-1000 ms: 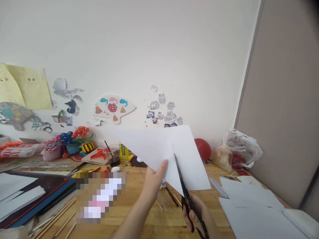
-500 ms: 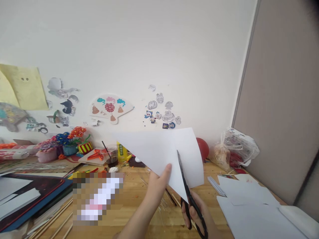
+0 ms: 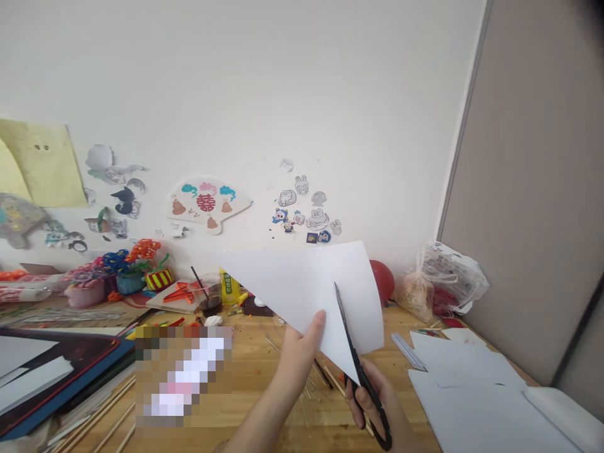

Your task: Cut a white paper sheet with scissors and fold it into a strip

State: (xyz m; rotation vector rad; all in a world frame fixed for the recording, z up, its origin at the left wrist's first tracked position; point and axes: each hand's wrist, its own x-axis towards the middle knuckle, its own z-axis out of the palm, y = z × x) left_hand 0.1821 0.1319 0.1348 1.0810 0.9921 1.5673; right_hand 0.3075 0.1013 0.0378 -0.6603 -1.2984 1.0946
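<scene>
A sheet of white paper (image 3: 292, 277) with a slanting lower-left edge is held up above the table. My left hand (image 3: 306, 338) is closed on its lower edge, thumb on the near face and the fingers hidden behind. In my right hand (image 3: 375, 387) are black-handled scissors (image 3: 348, 330), fingers through the handle loops. One dark blade lies across the near face of the paper, pointing up and slightly left; the other is hidden behind the sheet. The paper's lower corner reaches down to the scissors' pivot.
White sheets (image 3: 486, 409) lie on the wooden table (image 3: 255, 377) at right. Behind stand a red balloon (image 3: 381, 281), plastic bags (image 3: 448, 280), a cup of dark drink (image 3: 210, 296) and pots of handmade flowers (image 3: 129, 277). Thin sticks (image 3: 104, 409) lie at left; part of the table is pixelated.
The scissors' handles have come closer together, and the blades have closed somewhat on the paper. My left hand keeps its hold; the view has shifted slightly.
</scene>
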